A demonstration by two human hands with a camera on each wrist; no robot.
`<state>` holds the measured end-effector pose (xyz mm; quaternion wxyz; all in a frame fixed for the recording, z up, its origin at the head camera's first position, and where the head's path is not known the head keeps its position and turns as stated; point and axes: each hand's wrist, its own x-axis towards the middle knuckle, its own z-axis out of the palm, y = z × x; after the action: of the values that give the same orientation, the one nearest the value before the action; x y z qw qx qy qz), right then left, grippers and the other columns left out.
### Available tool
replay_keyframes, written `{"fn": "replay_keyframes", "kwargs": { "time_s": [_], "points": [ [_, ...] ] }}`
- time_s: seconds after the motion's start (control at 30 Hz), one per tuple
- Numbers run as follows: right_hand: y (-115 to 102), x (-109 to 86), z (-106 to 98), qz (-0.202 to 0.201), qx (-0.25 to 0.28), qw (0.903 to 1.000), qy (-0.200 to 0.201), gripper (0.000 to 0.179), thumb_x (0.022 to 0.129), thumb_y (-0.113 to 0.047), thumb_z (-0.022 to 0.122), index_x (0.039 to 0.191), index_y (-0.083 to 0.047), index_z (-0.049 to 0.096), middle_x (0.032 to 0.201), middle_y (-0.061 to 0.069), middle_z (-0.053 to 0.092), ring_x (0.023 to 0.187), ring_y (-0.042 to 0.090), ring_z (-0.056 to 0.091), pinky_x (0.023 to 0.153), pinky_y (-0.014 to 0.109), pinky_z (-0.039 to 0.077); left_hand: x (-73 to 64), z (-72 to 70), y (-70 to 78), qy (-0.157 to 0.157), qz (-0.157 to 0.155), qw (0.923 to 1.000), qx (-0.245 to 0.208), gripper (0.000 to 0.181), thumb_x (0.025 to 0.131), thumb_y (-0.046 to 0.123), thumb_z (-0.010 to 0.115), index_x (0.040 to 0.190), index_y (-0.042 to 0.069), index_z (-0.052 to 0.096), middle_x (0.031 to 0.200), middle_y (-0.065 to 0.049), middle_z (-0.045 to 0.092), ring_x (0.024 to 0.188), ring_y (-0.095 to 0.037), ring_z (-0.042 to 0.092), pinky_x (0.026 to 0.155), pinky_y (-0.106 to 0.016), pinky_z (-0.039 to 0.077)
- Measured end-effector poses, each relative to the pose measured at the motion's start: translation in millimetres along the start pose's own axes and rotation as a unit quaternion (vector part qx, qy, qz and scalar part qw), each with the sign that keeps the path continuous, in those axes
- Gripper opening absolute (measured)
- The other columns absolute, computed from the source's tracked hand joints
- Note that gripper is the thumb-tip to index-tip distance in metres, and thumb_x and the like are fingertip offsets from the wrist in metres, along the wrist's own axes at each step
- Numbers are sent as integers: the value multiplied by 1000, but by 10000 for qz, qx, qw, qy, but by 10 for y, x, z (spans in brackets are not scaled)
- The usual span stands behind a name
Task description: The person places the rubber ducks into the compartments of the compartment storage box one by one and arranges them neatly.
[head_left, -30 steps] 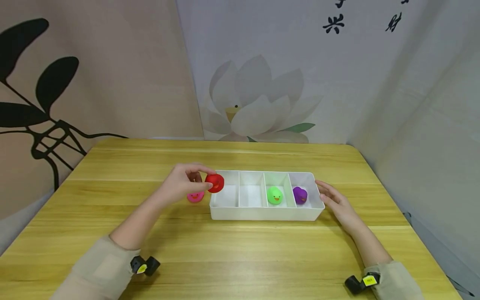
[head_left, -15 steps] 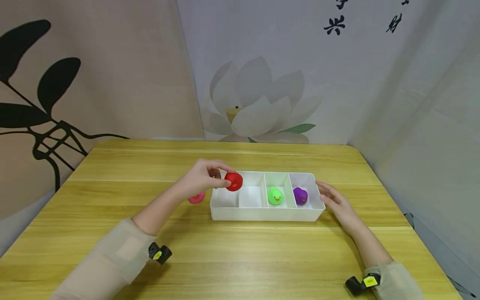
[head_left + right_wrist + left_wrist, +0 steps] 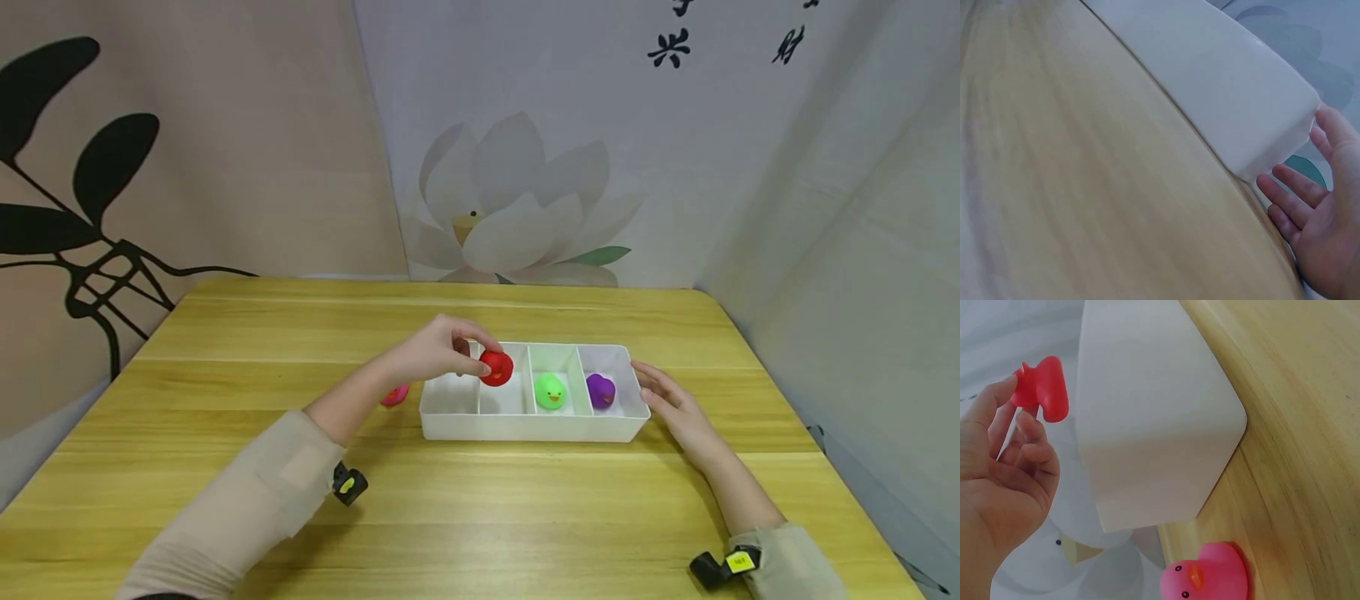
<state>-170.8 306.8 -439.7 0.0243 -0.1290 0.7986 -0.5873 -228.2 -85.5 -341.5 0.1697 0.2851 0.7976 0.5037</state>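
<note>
One red duck (image 3: 499,368), pinched, pink duck (image 3: 394,396) part-hidden

A white rectangular plastic tray (image 3: 532,428) sits on a yellow wood-grain table (image 3: 525,517); a printed fabric backdrop (image 3: 750,183) stands behind. Counting from left: green rubber duck (image 3: 551,392) in the third compartment (image 3: 544,358), purple rubber duck (image 3: 601,392) in the fourth compartment (image 3: 606,362). Red rubber duck (image 3: 498,370), in the left hand (image 3: 444,350), appears to be over the second compartment (image 3: 504,402); depth is hard to judge. Pink rubber duck (image 3: 1216,575) lies on the table, left of the tray. Right hand (image 3: 671,407) touches the tray's right end.
</note>
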Motion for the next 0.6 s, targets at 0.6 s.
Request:
{"fn": "replay_keyframes", "kwargs": {
  "time_s": [0.6],
  "points": [
    [-3,6,-9,13,-32,10000,4,47,103,-16,44,147,-3,33,142,30,37,115,-1,46,91,15,39,265,113,-179,-671,-71,9967,449,21,84,7,72,105,10,73,103,0,66,65,-20,56,57,-32,48]
  ]
}}
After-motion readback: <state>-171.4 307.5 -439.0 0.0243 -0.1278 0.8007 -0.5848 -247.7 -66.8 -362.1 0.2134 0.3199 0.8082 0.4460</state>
